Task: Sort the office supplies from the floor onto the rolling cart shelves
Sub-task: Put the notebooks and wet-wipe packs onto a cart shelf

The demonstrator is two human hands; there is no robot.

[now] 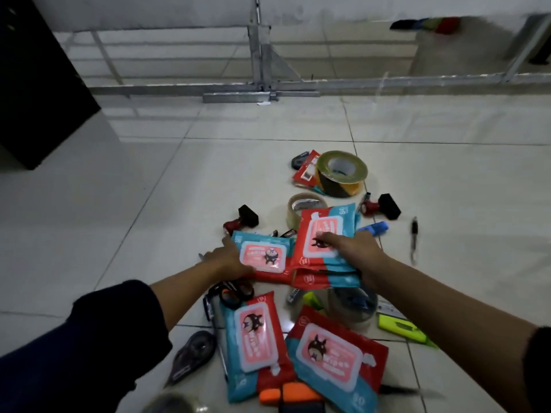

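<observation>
Left hand: the left hand (226,257) lies on the left edge of a wipes pack (264,256), fingers curled round that edge, gripping it.
Right hand: the right hand (354,248) lies on top of a second wipes pack (326,234), fingers laid over its pink lid and thumb side wrapped round the pack's right edge.
Held packs: both sit side by side on the tiled floor (119,204), touching; the second rests on a third pack (328,280) under it.
Near packs: two more wipes packs, one upright (253,335) and one tilted (337,353), lie closer to the person.
Tape: a yellow-and-black striped tape roll (343,172) stands beyond the pile; a clear tape roll (302,207) is just behind the second pack.
Stamps: one red-and-black stamp (241,223) lies left of the pile, another (381,205) right.
Small items: scissors (232,292) beside the left wrist, orange highlighters (286,393) at the bottom, a green highlighter (402,326) under the right forearm, a pen (413,234) apart on the right.
Cart: cannot tell where it is.
</observation>
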